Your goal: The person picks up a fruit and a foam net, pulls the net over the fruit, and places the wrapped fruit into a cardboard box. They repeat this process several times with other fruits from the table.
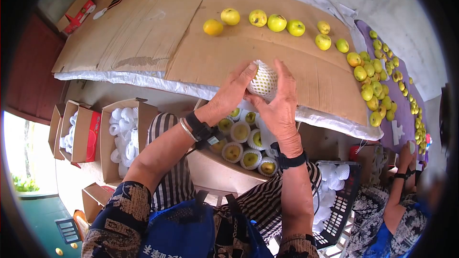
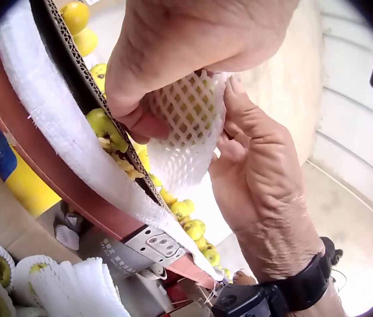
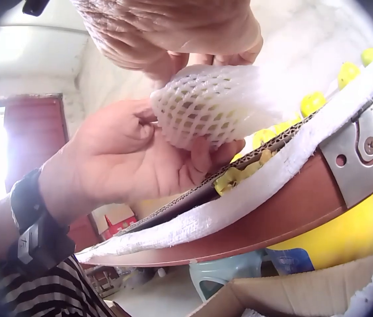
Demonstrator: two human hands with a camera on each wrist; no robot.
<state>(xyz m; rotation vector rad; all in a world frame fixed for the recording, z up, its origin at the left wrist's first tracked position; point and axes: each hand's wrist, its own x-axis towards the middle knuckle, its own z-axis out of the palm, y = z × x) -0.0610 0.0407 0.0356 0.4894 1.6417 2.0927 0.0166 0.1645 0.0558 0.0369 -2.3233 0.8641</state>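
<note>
Both hands hold a yellow-green apple in a white foam net [image 1: 263, 82] over the front part of the cardboard-topped table [image 1: 306, 74]. My left hand [image 1: 232, 91] grips it from the left, thumb lying on the net near the top. My right hand [image 1: 281, 102] holds it from the right, with the thumb low and the fingers along the far side. In the left wrist view, the net [image 2: 187, 122] fits over the fruit, and its loose end hangs down. The right wrist view shows left fingers [image 3: 199, 158] curled under the net.
Loose apples [image 1: 277, 23] line the table's back, with a heap [image 1: 373, 81] at the right. Below the table edge is a box of netted apples [image 1: 240, 132]. Boxes of foam nets [image 1: 125, 124] stand left, a black crate [image 1: 342, 210] right. Another person [image 1: 397, 205] sits at far right.
</note>
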